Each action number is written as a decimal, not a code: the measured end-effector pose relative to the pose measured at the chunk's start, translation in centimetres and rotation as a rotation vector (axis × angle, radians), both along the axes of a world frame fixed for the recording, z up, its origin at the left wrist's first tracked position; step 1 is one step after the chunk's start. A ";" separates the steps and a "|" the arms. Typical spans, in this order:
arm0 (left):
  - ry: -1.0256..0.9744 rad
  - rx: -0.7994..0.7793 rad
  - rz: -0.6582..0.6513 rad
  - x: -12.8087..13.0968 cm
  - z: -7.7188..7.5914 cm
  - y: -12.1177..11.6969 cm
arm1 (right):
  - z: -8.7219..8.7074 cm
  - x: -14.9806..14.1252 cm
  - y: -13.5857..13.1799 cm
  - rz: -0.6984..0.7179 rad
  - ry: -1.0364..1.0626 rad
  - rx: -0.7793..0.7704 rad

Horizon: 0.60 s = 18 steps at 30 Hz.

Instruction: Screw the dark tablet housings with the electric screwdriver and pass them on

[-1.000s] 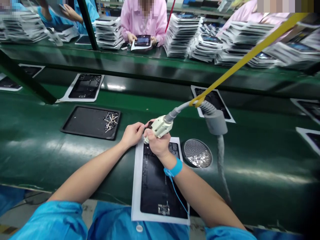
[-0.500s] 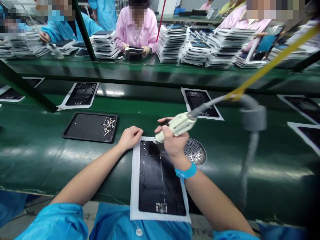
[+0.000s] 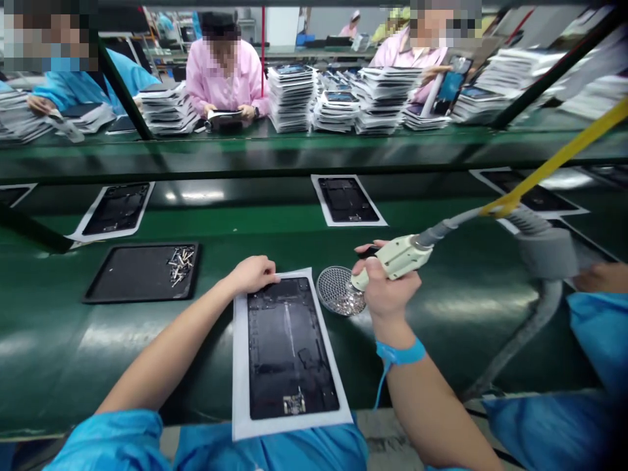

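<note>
My left hand (image 3: 252, 273) is closed, its fingertips gripping the top left edge of a black tablet housing (image 3: 275, 347), which lies on a white sheet (image 3: 241, 386). A small board shows near the housing's lower end. In my right hand (image 3: 392, 291) is a pale green electric screwdriver (image 3: 405, 255), tilted with its nose down over a round perforated dish (image 3: 328, 281). Small shiny screws lie in that dish, just right of the housing's top. The screwdriver's tip is hard to make out. A blue band circles my right wrist.
A black tray (image 3: 132, 271) with small metal parts (image 3: 180, 265) sits at left. Other housings, such as this one (image 3: 346, 199), lie on the belt beyond. The screwdriver's grey cable (image 3: 549, 261) hangs from a yellow strap (image 3: 569, 154). A co-worker's arm (image 3: 601, 278) is at right.
My right hand has moved the screwdriver right, from over the housing's top to the dish of screws. The left hand stays at the housing's top left edge. The view has shifted right.
</note>
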State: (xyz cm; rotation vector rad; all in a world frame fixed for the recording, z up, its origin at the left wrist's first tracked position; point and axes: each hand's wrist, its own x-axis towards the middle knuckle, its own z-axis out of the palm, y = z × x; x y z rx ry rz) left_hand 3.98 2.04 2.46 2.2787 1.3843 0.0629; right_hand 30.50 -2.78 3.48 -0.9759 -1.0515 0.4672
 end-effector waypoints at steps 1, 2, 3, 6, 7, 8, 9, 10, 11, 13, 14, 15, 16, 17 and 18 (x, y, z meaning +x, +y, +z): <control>-0.016 0.030 -0.005 0.0 0.0 0.8 | -0.2 0.1 -0.1 0.002 -0.012 -0.007; -0.026 0.068 0.009 -0.1 0.0 1.6 | -0.3 0.2 -0.2 0.006 -0.024 -0.013; -0.034 0.106 0.040 0.0 -0.1 2.4 | -0.5 0.2 -0.4 0.011 -0.033 -0.016; -0.057 0.206 0.172 0.1 -0.9 4.7 | -0.8 0.2 -0.9 0.031 -0.031 -0.012; -0.069 0.237 0.217 0.2 -1.2 5.3 | -1.0 0.1 -1.1 0.041 -0.027 -0.010; -0.084 0.265 0.254 0.2 -1.6 5.7 | -1.1 0.1 -1.3 0.057 -0.026 -0.011; -0.102 0.291 0.277 0.1 -1.9 6.0 | -1.2 0.0 -1.5 0.073 -0.027 -0.015; -0.122 0.314 0.288 0.0 -2.3 6.2 | -1.2 -0.1 -1.6 0.087 -0.032 -0.019; -0.144 0.332 0.289 -0.1 -2.6 6.3 | -1.3 -0.1 -1.7 0.096 -0.036 -0.024; -0.177 0.347 0.272 -0.3 -3.0 6.3 | -1.3 -0.2 -1.8 0.103 -0.044 -0.030; -0.184 0.348 0.266 -0.4 -3.1 6.2 | -1.3 -0.2 -1.8 0.103 -0.048 -0.028; -0.186 0.347 0.265 -0.4 -3.2 6.2 | -1.2 -0.3 -1.8 0.102 -0.050 -0.025; -0.186 0.346 0.267 -0.5 -3.2 6.2 | -1.2 -0.3 -1.8 0.100 -0.052 -0.023; -0.184 0.345 0.271 -0.5 -3.3 6.1 | -1.1 -0.3 -1.8 0.097 -0.052 -0.022; -0.183 0.345 0.275 -0.4 -3.3 6.1 | -1.1 -0.3 -1.8 0.094 -0.051 -0.020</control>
